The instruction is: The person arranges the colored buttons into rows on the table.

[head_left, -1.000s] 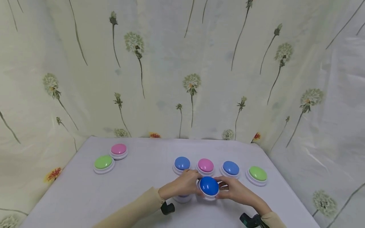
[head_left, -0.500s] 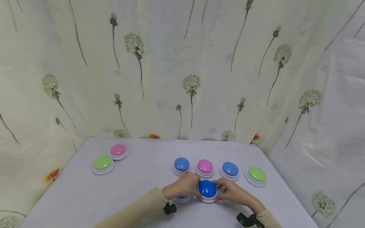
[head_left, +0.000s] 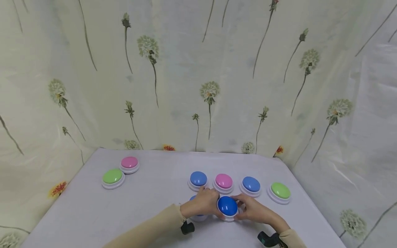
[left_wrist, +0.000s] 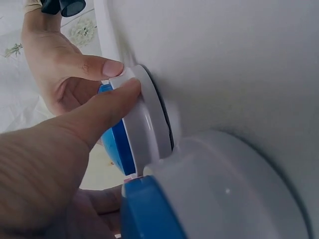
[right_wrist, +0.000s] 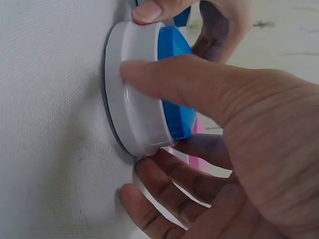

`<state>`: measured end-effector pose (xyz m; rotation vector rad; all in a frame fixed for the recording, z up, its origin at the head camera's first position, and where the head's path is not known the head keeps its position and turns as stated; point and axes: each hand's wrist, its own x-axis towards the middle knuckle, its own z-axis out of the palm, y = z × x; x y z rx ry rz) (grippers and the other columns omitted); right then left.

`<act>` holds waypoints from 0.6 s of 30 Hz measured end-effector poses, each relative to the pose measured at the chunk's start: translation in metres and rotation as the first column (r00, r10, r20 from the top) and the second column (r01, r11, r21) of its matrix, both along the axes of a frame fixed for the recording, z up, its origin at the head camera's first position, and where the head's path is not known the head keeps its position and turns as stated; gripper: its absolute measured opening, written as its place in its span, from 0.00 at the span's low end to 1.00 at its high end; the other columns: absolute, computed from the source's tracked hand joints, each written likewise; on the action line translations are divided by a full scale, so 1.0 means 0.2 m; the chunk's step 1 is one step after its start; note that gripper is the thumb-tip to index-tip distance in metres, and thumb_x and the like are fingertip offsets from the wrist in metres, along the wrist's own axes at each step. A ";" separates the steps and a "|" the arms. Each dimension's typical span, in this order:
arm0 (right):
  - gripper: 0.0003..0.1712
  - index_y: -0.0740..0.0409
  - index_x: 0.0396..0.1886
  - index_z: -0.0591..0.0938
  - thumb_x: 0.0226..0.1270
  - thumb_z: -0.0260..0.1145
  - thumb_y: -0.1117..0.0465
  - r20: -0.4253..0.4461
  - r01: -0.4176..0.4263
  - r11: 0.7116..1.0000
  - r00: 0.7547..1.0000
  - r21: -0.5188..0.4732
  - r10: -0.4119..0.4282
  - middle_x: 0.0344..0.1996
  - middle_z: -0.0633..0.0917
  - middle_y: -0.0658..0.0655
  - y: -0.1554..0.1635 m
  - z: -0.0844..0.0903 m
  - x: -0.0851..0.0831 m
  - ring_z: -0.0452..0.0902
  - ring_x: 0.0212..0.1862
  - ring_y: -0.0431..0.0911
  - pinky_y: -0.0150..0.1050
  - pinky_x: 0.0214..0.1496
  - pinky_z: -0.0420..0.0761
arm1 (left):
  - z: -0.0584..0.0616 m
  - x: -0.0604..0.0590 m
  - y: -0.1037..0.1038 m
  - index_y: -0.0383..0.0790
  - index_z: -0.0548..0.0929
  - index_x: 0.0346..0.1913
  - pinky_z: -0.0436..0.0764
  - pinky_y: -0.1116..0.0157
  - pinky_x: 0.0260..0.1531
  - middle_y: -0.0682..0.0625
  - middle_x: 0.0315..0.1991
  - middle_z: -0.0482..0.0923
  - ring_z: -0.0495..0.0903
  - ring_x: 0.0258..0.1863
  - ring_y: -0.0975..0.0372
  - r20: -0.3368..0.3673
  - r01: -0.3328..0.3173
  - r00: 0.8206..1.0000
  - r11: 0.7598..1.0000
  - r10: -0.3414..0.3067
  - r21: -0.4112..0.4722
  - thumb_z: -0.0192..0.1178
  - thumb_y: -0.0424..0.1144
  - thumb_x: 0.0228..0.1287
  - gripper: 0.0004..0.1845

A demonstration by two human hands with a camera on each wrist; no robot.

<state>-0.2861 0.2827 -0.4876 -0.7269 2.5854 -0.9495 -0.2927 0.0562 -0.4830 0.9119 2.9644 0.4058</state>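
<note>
A dark blue push button with a white base (head_left: 227, 205) sits on the table near the front, held from both sides. My left hand (head_left: 205, 202) grips its left edge, thumb on the white rim in the left wrist view. On the opposite side my right hand (head_left: 253, 209) holds it, and the right wrist view shows that thumb pressed along the white base (right_wrist: 119, 99). A second blue push button (left_wrist: 224, 189) stands close on the left, mostly covered by my left hand in the head view. Its base appears to touch or nearly touch the held one.
Behind the hands, a blue button (head_left: 198, 178), a pink button (head_left: 224, 181), another blue button (head_left: 251, 184) and a green button (head_left: 280, 190) form a row. At the far left are a green button (head_left: 112, 176) and a pink button (head_left: 129, 162). A flowered curtain (head_left: 173, 86) surrounds the table.
The held blue button has come down slightly toward the near side and onto the table, between both hands. My left hand has shifted a little right, showing more of the button beneath it.
</note>
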 end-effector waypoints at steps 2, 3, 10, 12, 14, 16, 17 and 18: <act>0.43 0.59 0.65 0.72 0.50 0.77 0.50 0.005 0.017 1.000 1.000 0.000 -0.017 0.55 0.79 0.59 -0.01 0.01 0.01 0.75 0.53 0.53 0.45 0.48 0.83 | -0.01 0.00 -0.01 0.45 0.82 0.44 0.70 0.54 0.53 0.57 0.34 0.81 0.74 0.34 0.66 0.007 0.003 1.000 1.000 -0.003 0.001 0.75 0.65 0.34 0.36; 0.44 0.59 0.66 0.71 0.50 0.77 0.49 0.010 0.033 0.999 0.999 0.003 -0.033 0.57 0.79 0.60 -0.02 0.01 0.01 0.75 0.54 0.54 0.47 0.48 0.83 | -0.01 0.00 -0.01 0.45 0.81 0.46 0.70 0.54 0.53 0.57 0.36 0.81 0.74 0.35 0.65 0.010 0.007 1.000 1.000 -0.007 0.002 0.75 0.66 0.35 0.37; 0.45 0.56 0.67 0.70 0.51 0.75 0.44 -0.083 0.147 0.989 0.986 0.013 -0.146 0.64 0.74 0.61 -0.07 0.09 0.06 0.71 0.60 0.59 0.55 0.53 0.80 | 0.07 0.03 -0.10 0.44 0.78 0.59 0.74 0.50 0.56 0.52 0.50 0.81 0.78 0.49 0.61 0.053 0.045 0.997 0.996 -0.049 0.082 0.71 0.66 0.43 0.42; 0.45 0.55 0.67 0.69 0.52 0.74 0.43 -0.127 0.164 0.987 0.979 0.001 -0.162 0.64 0.74 0.60 -0.09 0.12 0.07 0.72 0.60 0.58 0.54 0.54 0.79 | 0.11 0.03 -0.14 0.43 0.78 0.59 0.74 0.49 0.57 0.51 0.53 0.81 0.78 0.52 0.61 0.055 0.053 0.997 0.992 -0.059 0.116 0.70 0.66 0.45 0.41; 0.45 0.52 0.68 0.69 0.52 0.74 0.43 -0.154 0.175 0.984 0.972 -0.017 -0.176 0.63 0.74 0.58 -0.11 0.14 0.07 0.72 0.60 0.57 0.53 0.54 0.79 | 0.15 0.04 -0.18 0.43 0.78 0.60 0.74 0.48 0.58 0.50 0.54 0.80 0.77 0.54 0.60 0.052 0.060 0.996 0.987 -0.069 0.147 0.68 0.65 0.47 0.40; 0.45 0.51 0.68 0.69 0.51 0.75 0.43 -0.176 0.186 0.982 0.966 -0.033 -0.189 0.63 0.74 0.57 -0.14 0.16 0.09 0.72 0.59 0.57 0.54 0.55 0.78 | 0.18 0.05 -0.23 0.43 0.78 0.59 0.74 0.49 0.58 0.50 0.54 0.80 0.77 0.54 0.60 0.040 0.070 0.996 0.983 -0.077 0.170 0.68 0.65 0.49 0.39; 0.45 0.51 0.67 0.70 0.51 0.75 0.43 -0.182 0.191 0.981 0.964 -0.038 -0.195 0.63 0.74 0.57 -0.15 0.18 0.09 0.72 0.59 0.57 0.54 0.54 0.79 | 0.19 0.06 -0.25 0.44 0.78 0.59 0.75 0.50 0.58 0.50 0.54 0.80 0.77 0.54 0.60 0.033 0.075 0.996 0.981 -0.082 0.179 0.67 0.65 0.49 0.38; 0.45 0.50 0.67 0.70 0.50 0.75 0.43 -0.185 0.195 0.980 0.962 -0.041 -0.199 0.63 0.74 0.57 -0.17 0.19 0.10 0.72 0.59 0.56 0.54 0.55 0.79 | 0.21 0.07 -0.27 0.44 0.78 0.59 0.75 0.50 0.57 0.51 0.54 0.80 0.77 0.54 0.61 0.025 0.083 0.996 0.979 -0.089 0.186 0.67 0.65 0.50 0.38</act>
